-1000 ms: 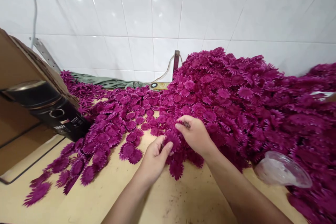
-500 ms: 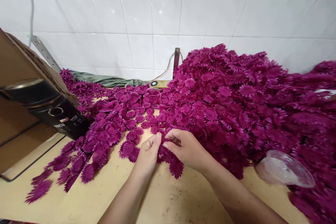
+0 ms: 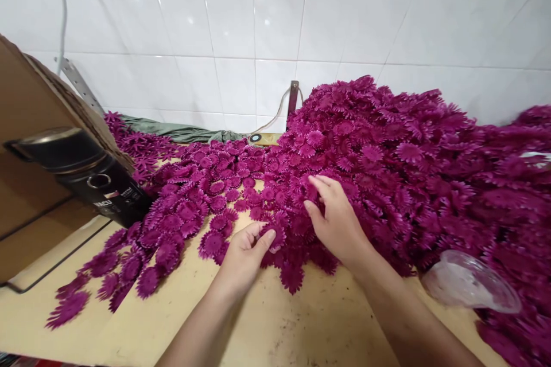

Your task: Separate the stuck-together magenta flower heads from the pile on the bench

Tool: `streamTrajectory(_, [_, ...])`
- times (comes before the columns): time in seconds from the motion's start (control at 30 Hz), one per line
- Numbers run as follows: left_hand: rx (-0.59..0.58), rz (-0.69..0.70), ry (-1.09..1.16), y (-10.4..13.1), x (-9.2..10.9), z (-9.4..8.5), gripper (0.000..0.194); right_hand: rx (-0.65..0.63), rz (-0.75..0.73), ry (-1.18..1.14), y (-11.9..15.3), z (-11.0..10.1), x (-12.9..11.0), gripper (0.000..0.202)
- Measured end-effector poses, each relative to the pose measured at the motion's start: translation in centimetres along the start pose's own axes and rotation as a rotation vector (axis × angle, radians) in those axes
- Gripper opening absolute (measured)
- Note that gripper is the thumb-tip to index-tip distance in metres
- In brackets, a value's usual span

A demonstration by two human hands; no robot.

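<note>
Magenta flower pieces with fringed petals form a large heap (image 3: 408,155) on the right and a lower spread (image 3: 185,206) on the left. Near the middle, my left hand (image 3: 247,252) pinches a round magenta flower piece (image 3: 274,236) between thumb and fingers. My right hand (image 3: 336,218) is over the front left of the heap, thumb and fingers apart around petals; nothing is clearly gripped in it.
A black bottle (image 3: 92,178) leans by a cardboard box (image 3: 34,126) at the left. A clear plastic container (image 3: 469,281) lies at the right. Behind are green cloth (image 3: 185,131), a yellow object (image 3: 267,139) and a tiled wall (image 3: 275,17).
My right hand has moved away from my left hand, up and right onto the heap, and its fingers have spread. A flower piece now shows clearly in my left hand.
</note>
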State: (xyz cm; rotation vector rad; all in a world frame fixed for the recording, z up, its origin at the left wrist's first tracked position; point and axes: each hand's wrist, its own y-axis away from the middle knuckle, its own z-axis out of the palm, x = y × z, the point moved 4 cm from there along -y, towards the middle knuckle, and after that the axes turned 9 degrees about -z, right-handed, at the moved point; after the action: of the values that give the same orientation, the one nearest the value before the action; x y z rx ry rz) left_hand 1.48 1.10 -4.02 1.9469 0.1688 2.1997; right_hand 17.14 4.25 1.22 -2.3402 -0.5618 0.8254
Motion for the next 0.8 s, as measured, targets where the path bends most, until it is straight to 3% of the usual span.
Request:
streamTrajectory(0.17, [0.076,0.052,-0.019,-0.6,-0.2,-0.2,0.039,-0.331,0.040,-0.298,1.9,1.7,-3.9,0.017])
streamTrajectory(0.37, [0.107,-0.017,0.037,-0.9,-0.7,-0.4,0.047,-0.441,0.198,-0.488,2.5,3.7,-4.0,0.016])
streamTrajectory(0.47, [0.071,-0.018,-0.001,-0.5,-0.5,0.0,0.047,-0.361,0.153,-0.460,2.2,3.9,-4.0,0.007])
streamTrajectory(0.63, [-0.050,0.062,-0.029,0.2,0.1,0.7,0.035,-0.181,0.211,-0.249,1.1,3.4,-1.6,0.028])
streamTrajectory(0.8, [0.025,0.026,-0.028,0.1,-0.3,-0.3,0.032,0.006,0.324,-0.174,-0.2,1.4,2.4,0.026])
